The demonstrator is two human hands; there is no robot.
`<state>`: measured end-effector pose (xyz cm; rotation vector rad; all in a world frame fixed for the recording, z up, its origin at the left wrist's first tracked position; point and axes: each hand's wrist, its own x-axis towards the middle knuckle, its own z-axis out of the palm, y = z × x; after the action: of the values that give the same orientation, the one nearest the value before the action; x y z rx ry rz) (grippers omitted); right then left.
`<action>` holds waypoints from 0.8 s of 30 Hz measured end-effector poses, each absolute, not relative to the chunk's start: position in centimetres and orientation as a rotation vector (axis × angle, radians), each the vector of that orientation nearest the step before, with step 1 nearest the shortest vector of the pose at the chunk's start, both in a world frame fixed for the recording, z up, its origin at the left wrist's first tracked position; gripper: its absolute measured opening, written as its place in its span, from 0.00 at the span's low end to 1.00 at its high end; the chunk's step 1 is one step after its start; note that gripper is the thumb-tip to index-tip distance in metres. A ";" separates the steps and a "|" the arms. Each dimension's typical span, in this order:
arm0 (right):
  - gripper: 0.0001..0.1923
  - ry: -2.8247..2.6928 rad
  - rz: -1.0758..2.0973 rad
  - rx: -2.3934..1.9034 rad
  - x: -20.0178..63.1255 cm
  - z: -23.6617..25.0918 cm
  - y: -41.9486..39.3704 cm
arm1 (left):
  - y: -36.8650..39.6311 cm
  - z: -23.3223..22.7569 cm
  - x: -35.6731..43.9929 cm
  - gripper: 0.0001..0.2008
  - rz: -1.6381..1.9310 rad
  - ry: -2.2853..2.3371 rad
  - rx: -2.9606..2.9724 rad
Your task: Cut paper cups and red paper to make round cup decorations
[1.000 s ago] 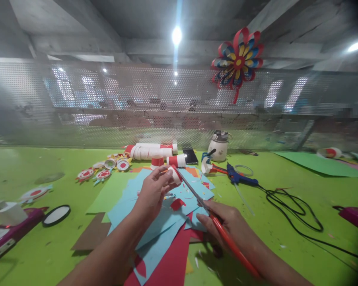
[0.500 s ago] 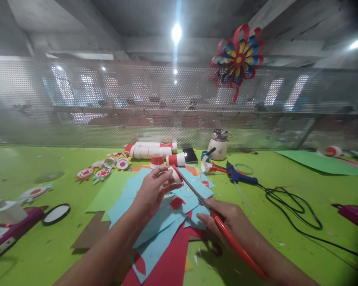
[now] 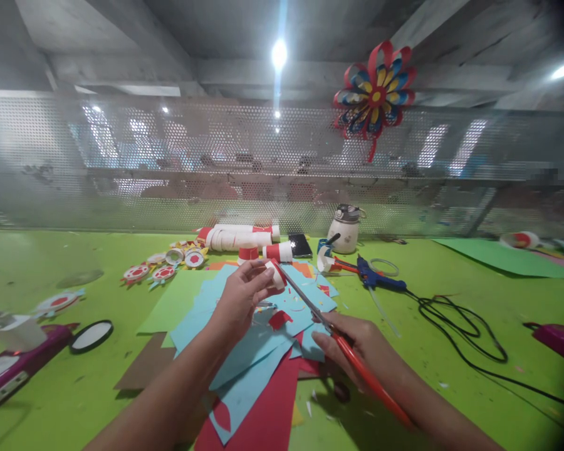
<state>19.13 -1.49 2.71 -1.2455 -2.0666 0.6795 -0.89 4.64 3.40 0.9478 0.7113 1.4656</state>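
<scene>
A small white paper cup with a red rim (image 3: 276, 274) is pinched in the fingers of the left hand (image 3: 242, 300) above the blue and red paper sheets (image 3: 258, 351). Red-handled scissors (image 3: 329, 338) are clasped in the right hand (image 3: 357, 347), their blades laid against the cup's rim. The cutting appears barely begun; several finished red-and-white cup flowers (image 3: 164, 266) are laid out further back beside a stack of uncut cups (image 3: 237, 238). Beyond, a blue glue gun (image 3: 378, 279) is seen on the green table (image 3: 451, 326), and a perforated metal screen (image 3: 169, 163) closes the room.
</scene>
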 end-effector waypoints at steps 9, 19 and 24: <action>0.15 -1.963 0.700 -1.287 18.4 3.5 -2.3 | 4.6 3.3 -0.5 0.17 1.498 0.717 0.932; 0.15 -1.990 0.670 -1.298 18.4 2.8 -2.1 | 4.6 3.1 -0.4 0.16 1.498 0.715 0.948; 0.13 -1.968 0.688 -1.300 18.4 3.1 -2.1 | 4.6 3.2 -0.5 0.16 1.502 0.720 0.951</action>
<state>18.35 -2.10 3.12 -1.2999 -1.9675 0.6878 -0.47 4.56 3.21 0.9507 0.7202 1.5020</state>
